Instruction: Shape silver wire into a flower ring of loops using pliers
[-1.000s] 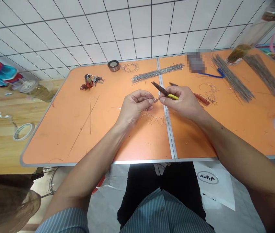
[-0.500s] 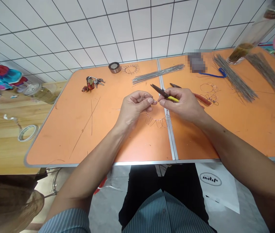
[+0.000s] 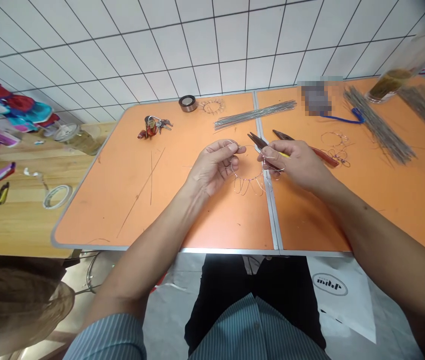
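Near the middle of the orange table [image 3: 129,175], my left hand [image 3: 218,165] pinches the left side of a thin wire ring [image 3: 248,178] between thumb and fingertips. Small wire loops hang from the ring's lower edge. My right hand [image 3: 297,162] is closed around dark-tipped pliers with yellow on the handle [image 3: 259,141], their jaws pointing up and left. Its fingertips also touch the right side of the ring. Just behind that hand lies a second tool with red handles [image 3: 327,156], partly hidden by it.
Wire bundles [image 3: 255,115] lie at the back and right [image 3: 379,125]. Also there are looped wire pieces [image 3: 334,142], a tape roll [image 3: 187,103], keys [image 3: 155,126] and loose wires [image 3: 140,192]. A cup [image 3: 390,85] stands back right; white tape [image 3: 57,196] is on the wooden surface left.
The view has shifted, so the table appears further right. My right hand's fingers have moved onto the ring's right side, and the ring now shows more openly between my hands.
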`<move>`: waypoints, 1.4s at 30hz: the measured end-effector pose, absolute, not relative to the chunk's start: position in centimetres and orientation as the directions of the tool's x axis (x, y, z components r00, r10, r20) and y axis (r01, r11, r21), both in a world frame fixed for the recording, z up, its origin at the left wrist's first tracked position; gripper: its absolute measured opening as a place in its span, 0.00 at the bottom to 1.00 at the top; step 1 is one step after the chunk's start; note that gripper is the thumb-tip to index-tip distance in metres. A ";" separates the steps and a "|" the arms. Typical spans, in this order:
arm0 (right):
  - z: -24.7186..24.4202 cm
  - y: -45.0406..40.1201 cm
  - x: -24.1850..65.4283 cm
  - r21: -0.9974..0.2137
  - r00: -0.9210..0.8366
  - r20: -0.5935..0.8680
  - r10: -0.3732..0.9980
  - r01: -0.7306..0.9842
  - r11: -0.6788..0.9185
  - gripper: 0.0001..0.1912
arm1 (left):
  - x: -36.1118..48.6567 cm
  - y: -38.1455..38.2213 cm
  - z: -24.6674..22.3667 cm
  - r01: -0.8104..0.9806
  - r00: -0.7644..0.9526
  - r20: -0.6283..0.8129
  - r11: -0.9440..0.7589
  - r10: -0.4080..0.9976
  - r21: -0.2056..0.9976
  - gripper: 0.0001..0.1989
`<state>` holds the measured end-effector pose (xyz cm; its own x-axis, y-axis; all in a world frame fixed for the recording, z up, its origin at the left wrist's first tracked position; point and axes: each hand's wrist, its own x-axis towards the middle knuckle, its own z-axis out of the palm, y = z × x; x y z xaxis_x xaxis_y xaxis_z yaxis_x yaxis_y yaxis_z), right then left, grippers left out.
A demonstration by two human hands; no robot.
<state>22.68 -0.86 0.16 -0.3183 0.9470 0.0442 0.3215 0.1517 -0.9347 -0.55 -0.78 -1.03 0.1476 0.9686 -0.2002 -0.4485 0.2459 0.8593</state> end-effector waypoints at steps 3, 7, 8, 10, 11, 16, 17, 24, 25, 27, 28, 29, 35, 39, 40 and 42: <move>0.1 -0.8 22.7 -0.962 -0.358 -0.047 0.932 0.268 0.055 0.32 | -0.6 -0.7 -0.8 -0.475 0.133 -0.200 0.239 0.971 0.847 0.11; 0.6 -1.2 22.4 -0.962 -0.427 -0.076 0.901 0.271 0.047 0.31 | -0.6 -0.7 -0.6 -0.506 0.125 -0.197 0.233 0.972 0.831 0.10; 0.7 -1.3 22.2 -0.960 -0.443 -0.083 0.892 0.275 0.047 0.31 | -0.6 -0.7 -0.6 -0.506 0.123 -0.198 0.233 0.972 0.831 0.10; 0.8 -1.5 21.9 -0.961 -0.473 -0.091 0.876 0.273 0.048 0.32 | -0.6 -0.7 -0.6 -0.502 0.126 -0.197 0.233 0.972 0.833 0.10; 0.8 -1.5 21.8 -0.962 -0.483 -0.090 0.871 0.267 0.049 0.32 | -0.6 -0.7 -0.6 -0.502 0.130 -0.194 0.233 0.972 0.833 0.10; 0.6 -1.6 21.4 -0.976 -0.481 -0.079 0.873 0.215 0.030 0.31 | -0.4 -0.7 -0.6 -0.532 0.155 -0.185 0.240 0.970 0.812 0.10; 0.5 -1.6 21.4 -0.978 -0.481 -0.081 0.873 0.207 0.023 0.32 | -0.4 -0.8 -0.7 -0.545 0.162 -0.184 0.243 0.970 0.802 0.10; 0.3 -1.5 21.3 -0.984 -0.484 -0.083 0.871 0.180 0.006 0.33 | -0.3 -0.8 -0.8 -0.585 0.192 -0.191 0.268 0.963 0.765 0.09; 0.2 -1.5 21.3 -0.984 -0.486 -0.077 0.871 0.179 0.013 0.33 | -0.3 -0.8 -0.8 -0.587 0.193 -0.194 0.272 0.962 0.763 0.09; 0.2 -1.5 21.2 -0.983 -0.486 -0.064 0.872 0.181 0.029 0.33 | -0.3 -0.8 -0.8 -0.587 0.196 -0.203 0.280 0.959 0.760 0.09; 0.2 -1.5 21.2 -0.982 -0.484 -0.057 0.873 0.185 0.039 0.33 | -0.3 -0.8 -0.8 -0.588 0.197 -0.207 0.284 0.958 0.757 0.09; 0.1 -1.5 21.1 -0.981 -0.482 -0.050 0.875 0.189 0.048 0.33 | -0.3 -0.9 -0.8 -0.591 0.198 -0.211 0.288 0.957 0.753 0.09; -1.0 -1.4 21.4 -0.975 -0.465 -0.006 0.885 0.198 0.098 0.34 | 0.0 -1.0 -0.9 -0.615 0.192 -0.203 0.279 0.960 0.737 0.09; -1.7 -1.7 21.6 -0.967 -0.418 0.017 0.908 0.225 0.122 0.33 | 0.2 -1.2 -0.6 -0.597 0.154 -0.197 0.250 0.968 0.762 0.11; -1.8 -1.8 21.5 -0.963 -0.405 0.027 0.914 0.234 0.132 0.33 | 0.3 -1.2 -0.5 -0.590 0.140 -0.197 0.241 0.970 0.770 0.12; -1.7 -1.9 21.4 -0.959 -0.387 0.037 0.921 0.247 0.142 0.33 | 0.4 -1.4 -0.4 -0.571 0.115 -0.195 0.225 0.974 0.789 0.13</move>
